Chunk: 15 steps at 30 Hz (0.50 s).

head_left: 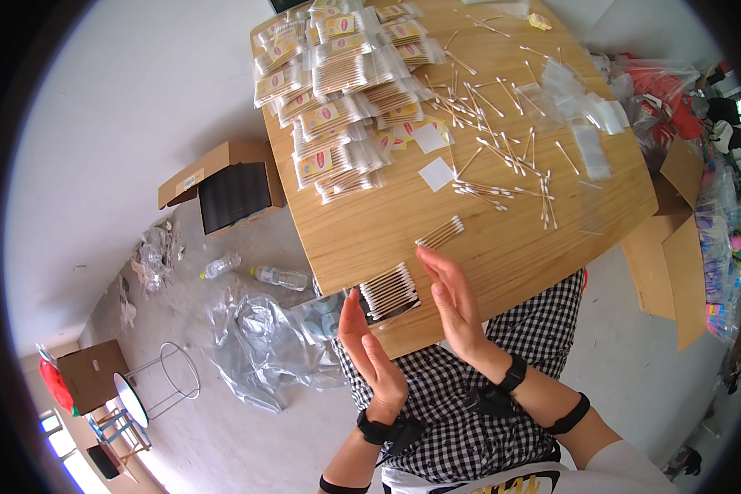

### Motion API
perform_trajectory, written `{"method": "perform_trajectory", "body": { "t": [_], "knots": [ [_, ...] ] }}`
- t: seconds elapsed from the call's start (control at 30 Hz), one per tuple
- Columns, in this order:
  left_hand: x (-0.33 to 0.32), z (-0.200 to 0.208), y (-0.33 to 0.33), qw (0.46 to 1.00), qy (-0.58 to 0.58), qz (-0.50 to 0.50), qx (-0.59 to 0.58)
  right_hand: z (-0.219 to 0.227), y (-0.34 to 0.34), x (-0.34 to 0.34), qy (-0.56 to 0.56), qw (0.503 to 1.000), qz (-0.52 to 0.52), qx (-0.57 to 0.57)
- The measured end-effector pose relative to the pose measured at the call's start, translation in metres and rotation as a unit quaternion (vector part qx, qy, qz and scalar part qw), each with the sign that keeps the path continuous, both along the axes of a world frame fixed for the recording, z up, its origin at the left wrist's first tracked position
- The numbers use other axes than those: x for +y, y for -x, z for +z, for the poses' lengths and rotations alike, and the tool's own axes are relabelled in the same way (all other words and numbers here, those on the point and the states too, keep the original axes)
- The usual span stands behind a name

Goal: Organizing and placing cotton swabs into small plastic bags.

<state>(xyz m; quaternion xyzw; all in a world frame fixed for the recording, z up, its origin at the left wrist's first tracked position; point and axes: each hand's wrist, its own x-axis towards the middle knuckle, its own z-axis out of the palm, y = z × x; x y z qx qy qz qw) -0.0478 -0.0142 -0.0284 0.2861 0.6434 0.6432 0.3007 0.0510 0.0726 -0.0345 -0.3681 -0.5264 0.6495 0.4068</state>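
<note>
A neat row of cotton swabs (389, 291) lies side by side on a dark piece at the near edge of the wooden table. My left hand (372, 356) is open at the row's left end, fingers stretched out; whether its fingertips touch the swabs I cannot tell. To the right of the row, my right hand (455, 301) is open too, palm turned inward, holding nothing. Just beyond its fingertips rests a smaller group of cotton swabs (441, 233). Loose cotton swabs (502, 152) are scattered farther off.
Packed bags of cotton swabs (337, 115) are heaped at the table's far left. White card squares (436, 174) and clear plastic sleeves (591, 148) lie on the wooden table (362, 239). Cardboard boxes (667, 255) flank it. Clear plastic sheeting (263, 346) and bottles (280, 277) are on the floor.
</note>
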Motion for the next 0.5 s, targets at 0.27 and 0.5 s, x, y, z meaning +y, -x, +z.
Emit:
{"method": "perform_trajectory", "body": {
  "t": [0.27, 0.5],
  "knots": [
    [0.014, -0.012, -0.013, 0.998, -0.033, 0.043, -0.018, -0.011, 0.019, -0.007, -0.034, 0.999, -0.006, 0.001],
    [0.028, -0.010, -0.007, 0.995, -0.058, 0.073, -0.041, -0.011, 0.029, 0.001, -0.018, 0.998, -0.020, 0.048]
  ]
}}
